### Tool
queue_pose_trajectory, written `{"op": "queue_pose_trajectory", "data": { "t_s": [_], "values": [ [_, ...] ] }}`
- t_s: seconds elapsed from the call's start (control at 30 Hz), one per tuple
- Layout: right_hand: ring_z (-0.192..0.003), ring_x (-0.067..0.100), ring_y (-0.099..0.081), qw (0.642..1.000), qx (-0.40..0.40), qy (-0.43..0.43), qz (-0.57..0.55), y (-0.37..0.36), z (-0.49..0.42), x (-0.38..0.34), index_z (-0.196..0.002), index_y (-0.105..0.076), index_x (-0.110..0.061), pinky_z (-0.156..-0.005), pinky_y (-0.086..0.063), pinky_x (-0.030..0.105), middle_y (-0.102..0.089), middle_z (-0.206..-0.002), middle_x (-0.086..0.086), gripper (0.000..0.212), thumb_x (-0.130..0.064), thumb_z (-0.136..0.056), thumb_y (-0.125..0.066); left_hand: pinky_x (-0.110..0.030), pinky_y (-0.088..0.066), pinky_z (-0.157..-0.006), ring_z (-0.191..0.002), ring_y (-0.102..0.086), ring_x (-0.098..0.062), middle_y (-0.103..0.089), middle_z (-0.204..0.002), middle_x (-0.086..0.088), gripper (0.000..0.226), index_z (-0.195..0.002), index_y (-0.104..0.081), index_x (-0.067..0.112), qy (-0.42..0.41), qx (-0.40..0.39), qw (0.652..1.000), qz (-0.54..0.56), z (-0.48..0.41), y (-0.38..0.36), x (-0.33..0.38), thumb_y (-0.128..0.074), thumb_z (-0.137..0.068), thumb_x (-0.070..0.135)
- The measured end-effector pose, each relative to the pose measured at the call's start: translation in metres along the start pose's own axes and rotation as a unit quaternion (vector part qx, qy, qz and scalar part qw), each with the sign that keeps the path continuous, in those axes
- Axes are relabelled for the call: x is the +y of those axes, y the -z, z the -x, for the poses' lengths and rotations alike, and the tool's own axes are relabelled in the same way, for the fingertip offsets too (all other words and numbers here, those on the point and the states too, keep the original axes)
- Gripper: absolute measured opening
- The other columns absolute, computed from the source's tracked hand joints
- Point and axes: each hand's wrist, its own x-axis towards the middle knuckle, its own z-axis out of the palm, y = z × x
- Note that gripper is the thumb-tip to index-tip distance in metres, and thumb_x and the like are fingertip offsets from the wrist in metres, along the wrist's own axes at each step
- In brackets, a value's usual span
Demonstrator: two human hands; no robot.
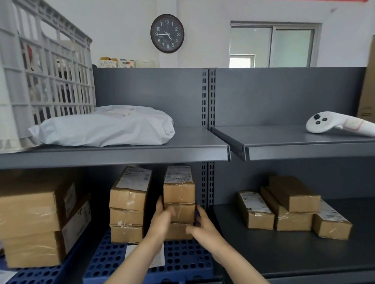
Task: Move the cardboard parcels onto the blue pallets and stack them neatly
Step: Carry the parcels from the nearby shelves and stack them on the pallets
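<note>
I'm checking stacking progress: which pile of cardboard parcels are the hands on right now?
The right-hand stack on the middle blue pallet, between left hand and right hand; the neighbouring stack stands untouched.

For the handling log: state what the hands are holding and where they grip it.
Both hands, left hand and right hand, clasp the right parcel stack by its opposite sides, near the lower boxes.
</note>
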Motion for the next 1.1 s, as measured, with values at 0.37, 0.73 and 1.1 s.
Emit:
{"op": "queue_pose_trajectory", "data": {
  "t_s": [0.37,0.73,1.1],
  "values": [
    [-0.123,0.008,-0.037,1.000,0.006,-0.015,0.015,0.005,0.016,-0.008,-0.153,-0.003,-0.021,-0.096,-0.029,0.019,-0.030,-0.152,0.003,0.077,-0.006,-0.093,-0.050,-0.044,-0.025,-0.116,-0.141,-0.028,-0.025,-0.025,-0.156,-0.005,0.066,-0.152,-0.007,0.026,-0.015,0.024,0.999,0.024,0.014,0.005,0.000,-0.042,-0.097,0.017],
    [-0.128,0.021,-0.043,0.997,0.075,-0.010,0.031,0.013,0.014,-0.009,-0.148,-0.024,-0.020,-0.093,-0.036,0.023,-0.040,-0.144,0.010,0.063,-0.014,-0.093,-0.055,-0.036,-0.029,-0.107,-0.139,-0.031,-0.027,-0.029,-0.154,-0.009,0.057,-0.150,-0.019,0.019,0.018,0.041,0.999,-0.019,0.035,0.008,0.009,-0.042,-0.098,0.022],
    [-0.125,0.022,-0.049,0.977,0.111,0.095,0.157,0.043,0.052,-0.027,-0.143,-0.036,-0.016,-0.094,-0.040,0.028,-0.049,-0.138,0.009,0.058,-0.027,-0.092,-0.061,-0.027,-0.033,-0.098,-0.133,-0.041,-0.023,-0.041,-0.145,-0.010,0.057,-0.148,-0.026,0.016,0.009,0.079,0.995,-0.062,0.095,0.010,0.015,-0.049,-0.097,0.026]
  ]
}}
